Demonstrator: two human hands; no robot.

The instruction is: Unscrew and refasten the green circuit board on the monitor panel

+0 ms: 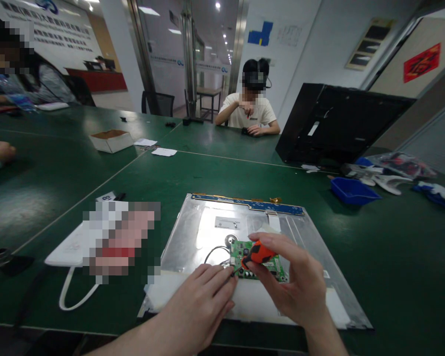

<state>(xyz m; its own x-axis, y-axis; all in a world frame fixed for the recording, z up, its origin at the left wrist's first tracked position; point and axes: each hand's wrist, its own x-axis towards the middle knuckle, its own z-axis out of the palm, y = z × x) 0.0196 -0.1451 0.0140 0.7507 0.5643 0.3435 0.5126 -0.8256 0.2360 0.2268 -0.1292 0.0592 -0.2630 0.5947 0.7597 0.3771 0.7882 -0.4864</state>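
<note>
A flat silver display panel (193,222) lies on the green table, with a blue circuit strip (244,203) along its far edge. On the panel sits a green circuit board (278,264), black wires running from its left side. My right hand (294,274) grips an orange and black screwdriver (261,252), which tilts down to the left toward the board's near-left corner. My left hand (202,301) is closed at that corner, fingers pressed together beside the screwdriver's tip. Whatever those fingertips pinch is hidden.
Left of the panel are a white power bank (68,242) with a cable and a blurred pinkish object. Farther off stand a white box (111,141), a black monitor housing (341,123) and a blue tray (354,191). A person (250,106) sits opposite; others sit at left.
</note>
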